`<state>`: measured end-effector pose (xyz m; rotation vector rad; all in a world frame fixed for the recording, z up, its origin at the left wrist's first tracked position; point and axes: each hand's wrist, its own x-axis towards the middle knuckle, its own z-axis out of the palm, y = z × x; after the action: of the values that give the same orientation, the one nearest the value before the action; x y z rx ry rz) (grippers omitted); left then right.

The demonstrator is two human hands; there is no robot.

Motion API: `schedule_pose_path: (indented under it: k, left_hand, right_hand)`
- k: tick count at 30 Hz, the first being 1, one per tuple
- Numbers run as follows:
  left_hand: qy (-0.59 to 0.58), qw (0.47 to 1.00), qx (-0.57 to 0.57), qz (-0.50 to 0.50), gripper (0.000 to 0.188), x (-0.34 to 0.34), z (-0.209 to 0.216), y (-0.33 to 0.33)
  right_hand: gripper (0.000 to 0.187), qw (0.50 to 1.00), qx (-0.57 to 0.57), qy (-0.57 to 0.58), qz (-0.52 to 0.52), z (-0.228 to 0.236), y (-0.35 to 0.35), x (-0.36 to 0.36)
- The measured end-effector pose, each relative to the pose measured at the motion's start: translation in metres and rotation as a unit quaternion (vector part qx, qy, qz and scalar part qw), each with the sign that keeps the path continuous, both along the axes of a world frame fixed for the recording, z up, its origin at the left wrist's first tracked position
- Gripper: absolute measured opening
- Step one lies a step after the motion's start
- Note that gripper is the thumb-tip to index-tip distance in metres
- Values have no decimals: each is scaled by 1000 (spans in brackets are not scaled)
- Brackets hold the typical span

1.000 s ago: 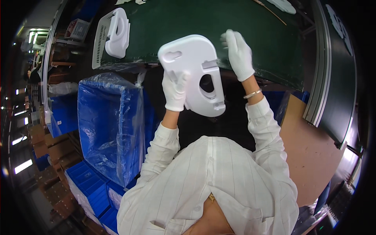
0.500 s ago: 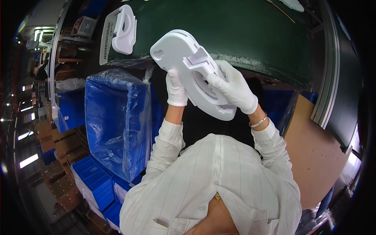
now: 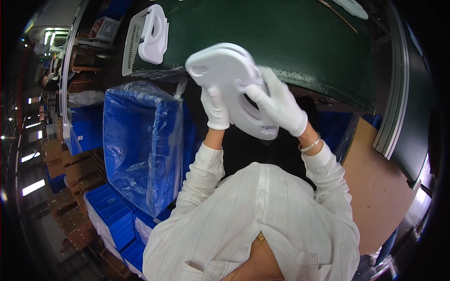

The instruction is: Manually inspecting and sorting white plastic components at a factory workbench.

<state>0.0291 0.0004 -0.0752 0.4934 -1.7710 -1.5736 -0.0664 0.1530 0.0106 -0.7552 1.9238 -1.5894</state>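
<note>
Between my two white-gloved hands is a curved white plastic part (image 3: 220, 63), held in the air before my chest at the near edge of the green table. It has a rounded end with a small slot and a larger opening nearer its lower end. My left hand (image 3: 215, 108) grips its left edge, thumb on the face. On the other side my right hand (image 3: 281, 104) is closed round the right edge, thumb by the larger opening. The part is slightly blurred. A similar white plastic part (image 3: 154, 40) rests on a white basket (image 3: 132, 41) at the table's left.
Left of me stands a blue bin (image 3: 129, 136) lined with clear plastic, with more blue crates (image 3: 110, 210) below it. The green table (image 3: 290, 37) spans the front, with a thin stick (image 3: 340, 16) on it. A brown board (image 3: 375, 187) and metal rail (image 3: 398, 93) flank my right.
The white plastic part has turned in my hands and its upper end has dropped slightly toward me. Both hands keep hold; the left has shifted a little to the right.
</note>
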Motion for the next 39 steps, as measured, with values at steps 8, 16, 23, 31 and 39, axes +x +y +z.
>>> schedule_pose_path:
  k: [8,16,23,31,39]
  left_hand:
    - [-9,999,20,-36,95,7,-6,-7]
    - [-8,999,-47,-22,94,6,-5,-6]
    - [-10,992,107,69,76,-7,-7,-14]
    - [19,924,331,189,81,-26,12,-33]
    - [109,847,497,158,60,-23,-44,-45]
  right_hand:
    - [44,993,-75,2,96,26,-2,-24]
    - [34,997,-60,41,-33,16,-10,-14]
    - [60,993,-95,-76,-6,-23,3,-20]
    - [52,997,-51,-23,-56,-57,15,35]
    - [49,991,-100,67,-53,-45,-5,62]
